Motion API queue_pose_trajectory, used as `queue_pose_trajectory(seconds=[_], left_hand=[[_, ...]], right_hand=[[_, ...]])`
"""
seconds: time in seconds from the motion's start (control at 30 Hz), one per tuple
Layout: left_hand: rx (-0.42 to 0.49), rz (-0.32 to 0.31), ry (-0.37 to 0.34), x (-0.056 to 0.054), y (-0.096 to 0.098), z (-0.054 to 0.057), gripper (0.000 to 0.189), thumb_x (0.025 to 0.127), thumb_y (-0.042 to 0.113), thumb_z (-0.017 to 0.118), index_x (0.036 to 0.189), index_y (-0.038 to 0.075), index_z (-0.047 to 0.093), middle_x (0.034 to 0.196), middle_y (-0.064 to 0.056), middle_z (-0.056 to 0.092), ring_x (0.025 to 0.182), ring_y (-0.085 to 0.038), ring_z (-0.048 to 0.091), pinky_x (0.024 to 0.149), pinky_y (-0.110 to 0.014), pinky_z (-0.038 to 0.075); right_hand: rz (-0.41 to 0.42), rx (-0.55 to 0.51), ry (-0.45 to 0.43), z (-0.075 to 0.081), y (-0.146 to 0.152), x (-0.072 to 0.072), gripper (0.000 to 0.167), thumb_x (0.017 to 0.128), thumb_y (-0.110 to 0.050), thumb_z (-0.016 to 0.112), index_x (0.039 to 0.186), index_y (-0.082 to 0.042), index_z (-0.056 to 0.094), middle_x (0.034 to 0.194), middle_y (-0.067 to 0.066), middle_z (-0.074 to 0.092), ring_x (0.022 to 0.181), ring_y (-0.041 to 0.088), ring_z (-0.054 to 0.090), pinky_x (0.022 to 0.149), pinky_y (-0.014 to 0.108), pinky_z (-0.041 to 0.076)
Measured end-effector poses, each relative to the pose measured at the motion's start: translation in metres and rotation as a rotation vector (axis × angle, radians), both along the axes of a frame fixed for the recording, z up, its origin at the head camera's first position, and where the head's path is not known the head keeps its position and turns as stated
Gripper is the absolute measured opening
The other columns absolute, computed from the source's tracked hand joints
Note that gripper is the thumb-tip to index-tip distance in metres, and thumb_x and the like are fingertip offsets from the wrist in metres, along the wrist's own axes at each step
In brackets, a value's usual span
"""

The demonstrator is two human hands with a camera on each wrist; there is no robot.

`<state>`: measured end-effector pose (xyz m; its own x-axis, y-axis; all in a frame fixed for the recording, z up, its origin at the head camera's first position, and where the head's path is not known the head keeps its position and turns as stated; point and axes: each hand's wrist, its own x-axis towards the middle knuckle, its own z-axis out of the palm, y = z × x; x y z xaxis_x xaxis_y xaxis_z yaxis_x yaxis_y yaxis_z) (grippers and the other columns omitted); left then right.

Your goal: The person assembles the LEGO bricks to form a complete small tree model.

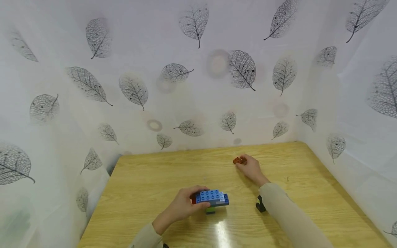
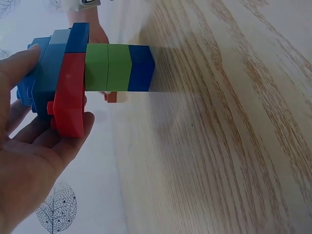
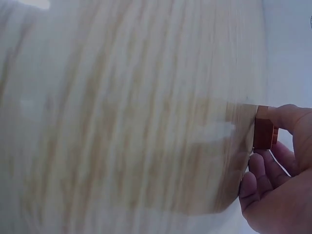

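Toward the front middle of the table, my left hand [image 1: 182,204] grips a model of toy building bricks [image 1: 212,195] by its upper left end, thumb on the near side. Blue bricks form its wide, studded top. The left wrist view shows a red brick [image 2: 71,100] beneath them, beside a stem of green bricks [image 2: 108,67] with a dark blue brick [image 2: 141,68] at the foot. Farther back and to the right, my right hand [image 1: 252,170] pinches an orange-brown brick [image 1: 237,161] at the tabletop; fingers partly cover it.
The wooden table [image 1: 149,186] reaches back to a white curtain [image 1: 192,103] printed with grey leaves, which also hangs along both sides. A black device [image 1: 260,205] sits at the right wrist. Light glares off the table's front middle.
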<state>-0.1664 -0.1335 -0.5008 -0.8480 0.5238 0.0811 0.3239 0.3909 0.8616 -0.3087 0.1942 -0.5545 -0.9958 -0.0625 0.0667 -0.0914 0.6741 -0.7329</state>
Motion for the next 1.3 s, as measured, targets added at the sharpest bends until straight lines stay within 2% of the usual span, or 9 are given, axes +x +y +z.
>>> queue_pose_trajectory(seconds=[0.17, 0.37, 0.53, 0.73, 1.07, 1.3], left_hand=[[0.037, 0.003, 0.008, 0.001, 0.0, 0.004, 0.046, 0.096, 0.035, 0.079, 0.136, 0.013, 0.068, 0.128, -0.002, 0.073, 0.093, -0.006, 0.065, 0.081, -0.021, 0.056], [0.058, 0.011, 0.006, 0.001, 0.0, 0.004, 0.038, 0.097, 0.035, 0.078, 0.131, 0.017, 0.069, 0.125, 0.0, 0.074, 0.094, -0.006, 0.066, 0.084, -0.022, 0.057], [0.055, 0.02, 0.006, 0.0, 0.001, 0.002, 0.037, 0.097, 0.035, 0.078, 0.129, 0.019, 0.07, 0.124, 0.0, 0.074, 0.094, -0.007, 0.066, 0.083, -0.022, 0.057], [0.051, 0.024, -0.008, 0.0, 0.001, 0.002, 0.036, 0.097, 0.035, 0.077, 0.129, 0.021, 0.07, 0.124, 0.001, 0.073, 0.097, -0.007, 0.066, 0.085, -0.022, 0.056], [0.05, 0.016, -0.028, 0.0, 0.0, 0.003, 0.036, 0.097, 0.034, 0.077, 0.13, 0.02, 0.07, 0.124, 0.0, 0.073, 0.095, -0.007, 0.066, 0.084, -0.022, 0.056], [0.043, 0.014, -0.032, -0.001, 0.001, 0.002, 0.035, 0.098, 0.034, 0.076, 0.13, 0.02, 0.07, 0.125, -0.001, 0.073, 0.096, -0.008, 0.066, 0.085, -0.022, 0.056]], right_hand=[[-0.025, -0.006, 0.001, -0.001, -0.002, -0.001, 0.046, 0.099, -0.02, 0.069, 0.135, 0.008, 0.062, 0.123, 0.027, 0.069, 0.104, 0.037, 0.066, 0.092, 0.053, 0.055], [-0.013, -0.017, 0.009, -0.001, 0.0, 0.0, 0.041, 0.096, -0.016, 0.071, 0.129, 0.008, 0.065, 0.115, 0.025, 0.071, 0.101, 0.036, 0.067, 0.09, 0.052, 0.056], [0.02, -0.026, 0.01, 0.003, 0.003, 0.003, 0.039, 0.096, -0.014, 0.072, 0.128, 0.007, 0.066, 0.114, 0.023, 0.071, 0.1, 0.034, 0.068, 0.088, 0.049, 0.057], [0.076, -0.032, 0.009, 0.018, 0.001, 0.013, 0.038, 0.096, -0.015, 0.072, 0.13, 0.003, 0.067, 0.118, 0.02, 0.071, 0.103, 0.031, 0.066, 0.085, 0.044, 0.056], [0.196, -0.037, 0.064, 0.051, -0.015, 0.04, 0.039, 0.093, -0.017, 0.074, 0.128, -0.001, 0.07, 0.12, 0.016, 0.071, 0.106, 0.031, 0.065, 0.085, 0.041, 0.055], [0.293, -0.032, 0.108, 0.067, -0.028, 0.06, 0.035, 0.092, -0.018, 0.077, 0.125, -0.007, 0.072, 0.114, 0.007, 0.072, 0.102, 0.026, 0.064, 0.074, 0.028, 0.05]])
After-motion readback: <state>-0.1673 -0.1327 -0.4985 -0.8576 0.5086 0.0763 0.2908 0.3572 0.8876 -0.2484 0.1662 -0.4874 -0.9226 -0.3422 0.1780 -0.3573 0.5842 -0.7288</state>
